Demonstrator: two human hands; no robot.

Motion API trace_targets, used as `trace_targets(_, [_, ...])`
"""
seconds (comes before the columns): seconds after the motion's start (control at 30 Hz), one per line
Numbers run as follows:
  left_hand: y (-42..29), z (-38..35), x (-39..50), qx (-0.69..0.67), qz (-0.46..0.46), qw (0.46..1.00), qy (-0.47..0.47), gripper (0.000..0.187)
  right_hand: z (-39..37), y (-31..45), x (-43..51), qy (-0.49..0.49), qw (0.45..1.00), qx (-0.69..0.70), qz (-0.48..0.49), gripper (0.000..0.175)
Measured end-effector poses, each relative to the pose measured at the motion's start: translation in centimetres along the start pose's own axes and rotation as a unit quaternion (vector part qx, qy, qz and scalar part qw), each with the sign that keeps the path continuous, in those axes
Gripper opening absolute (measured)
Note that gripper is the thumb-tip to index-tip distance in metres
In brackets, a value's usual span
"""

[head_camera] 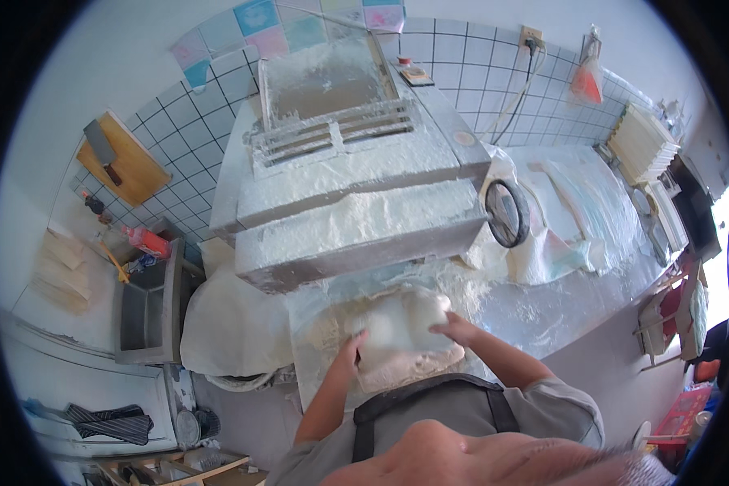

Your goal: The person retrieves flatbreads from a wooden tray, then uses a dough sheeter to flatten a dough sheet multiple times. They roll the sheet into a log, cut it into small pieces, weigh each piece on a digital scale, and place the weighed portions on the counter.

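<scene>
A pale, thick sheet of dough [395,331] lies across the work surface in front of my body, a little blurred. At its left edge, my left hand [352,351] grips it with the fingers partly hidden. My right hand [455,331] has hold of the right edge, by a rounded fold. Beneath and nearer to me is more dough [413,372], resting on a floury sheet [316,331]. Just beyond stands a metal dough-rolling machine [364,237], its front ledge thick with flour. On its right side is a black handwheel [507,214].
Plastic sheeting [589,206] covers part of the metal counter [540,310] at right. A white cloth [237,316] drapes over a container at left, beside a metal sink [143,313]. A cleaver [100,143] hangs against a wooden board [124,161] on the wall.
</scene>
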State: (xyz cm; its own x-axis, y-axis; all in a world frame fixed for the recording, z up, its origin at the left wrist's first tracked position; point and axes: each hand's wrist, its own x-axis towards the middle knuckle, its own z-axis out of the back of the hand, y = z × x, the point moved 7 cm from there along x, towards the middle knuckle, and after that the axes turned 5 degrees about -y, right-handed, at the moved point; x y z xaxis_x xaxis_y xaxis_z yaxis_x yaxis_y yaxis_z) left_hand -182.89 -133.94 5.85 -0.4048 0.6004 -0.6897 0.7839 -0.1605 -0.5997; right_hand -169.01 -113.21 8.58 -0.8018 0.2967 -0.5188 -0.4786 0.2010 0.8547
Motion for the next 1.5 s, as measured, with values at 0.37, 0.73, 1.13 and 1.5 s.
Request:
trace_targets(0.37, [-28.9, -11.5, -15.8, 0.032, -0.454, 0.886, 0.089, 0.046, 4.1, 34.6, -11.4, -0.008, 0.908, 0.118, 0.401, 0.052])
trace_targets(0.73, [-43.7, -21.3, -16.5, 0.339, -0.653, 0.676, -0.04, 0.042, 5.0, 58.2, 12.0, -0.292, 0.7, -0.45, 0.471, 0.059])
trace_targets(1.13, [-15.0, -7.3, 10.4, 0.136, -0.125, 0.982, 0.039, 0.04, -1.6, 49.9, 12.5, -0.042, 0.765, -0.584, 0.27, 0.062])
trace_targets(1.5, [-21.4, -3.4, 9.7, -0.322, -0.31, 0.866, 0.224, 0.041, -12.2, 21.9, -4.9, 0.267, 0.81, -0.33, 0.405, 0.035])
